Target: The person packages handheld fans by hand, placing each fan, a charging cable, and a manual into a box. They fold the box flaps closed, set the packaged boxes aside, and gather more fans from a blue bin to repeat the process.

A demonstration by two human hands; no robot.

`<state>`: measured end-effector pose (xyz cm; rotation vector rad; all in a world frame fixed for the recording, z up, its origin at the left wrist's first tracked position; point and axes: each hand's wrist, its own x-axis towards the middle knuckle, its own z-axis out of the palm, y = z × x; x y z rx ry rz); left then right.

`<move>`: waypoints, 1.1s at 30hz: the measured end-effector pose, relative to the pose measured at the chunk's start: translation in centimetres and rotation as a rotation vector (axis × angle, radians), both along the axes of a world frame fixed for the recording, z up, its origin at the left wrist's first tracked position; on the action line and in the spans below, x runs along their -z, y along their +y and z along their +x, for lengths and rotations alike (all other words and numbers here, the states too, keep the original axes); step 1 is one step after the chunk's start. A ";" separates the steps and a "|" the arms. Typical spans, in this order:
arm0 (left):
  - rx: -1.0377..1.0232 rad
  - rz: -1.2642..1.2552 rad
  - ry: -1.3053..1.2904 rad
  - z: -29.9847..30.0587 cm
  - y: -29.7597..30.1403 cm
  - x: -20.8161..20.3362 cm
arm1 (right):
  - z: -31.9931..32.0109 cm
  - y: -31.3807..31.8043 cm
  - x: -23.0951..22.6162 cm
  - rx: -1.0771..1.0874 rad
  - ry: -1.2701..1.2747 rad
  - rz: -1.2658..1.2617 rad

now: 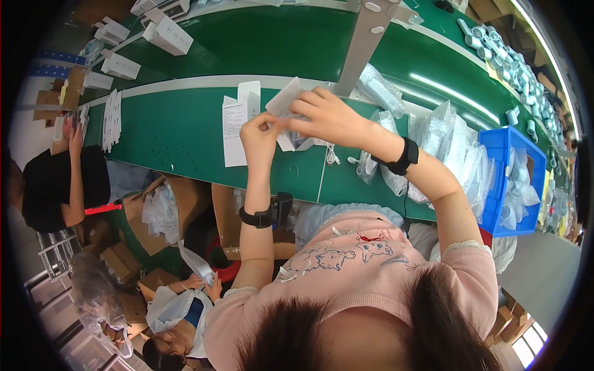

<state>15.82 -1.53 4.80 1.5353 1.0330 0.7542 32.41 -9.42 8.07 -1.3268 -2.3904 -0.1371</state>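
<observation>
A small white carton point(287, 94) with a raised flap is tilted over the green bench, mostly hidden behind my hands. My left hand point(260, 135) is closed, its fingertips pinched at the carton's left edge. From the right, my right hand point(327, 116) reaches across with bent fingers gripping the carton by its flap, and its thumb side meets the left fingertips. Something greyish shows inside the carton, too covered to name. Beside my left hand lies an unfolded white printed carton point(234, 133). A white coiled cable point(333, 154) rests just below my right wrist.
Clear plastic-bagged parts point(442, 136) are heaped at the right, next to a blue bin point(537, 167). A metal post point(365, 43) rises behind. White cartons point(168, 34) stand far left near flat ones point(112, 120). Other people work at left point(52, 185) and lower left point(176, 321).
</observation>
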 end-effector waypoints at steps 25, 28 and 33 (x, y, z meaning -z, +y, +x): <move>0.193 -0.227 0.288 -6.7 14.0 9.9 | 2.5 15.8 8.9 0.451 1.368 -0.032; 0.134 -0.333 0.105 -5.4 11.0 7.8 | 4.2 18.2 9.9 0.636 1.195 -0.023; 0.019 -0.380 -0.172 -3.5 7.6 2.6 | 3.5 13.5 10.7 0.641 0.969 -0.043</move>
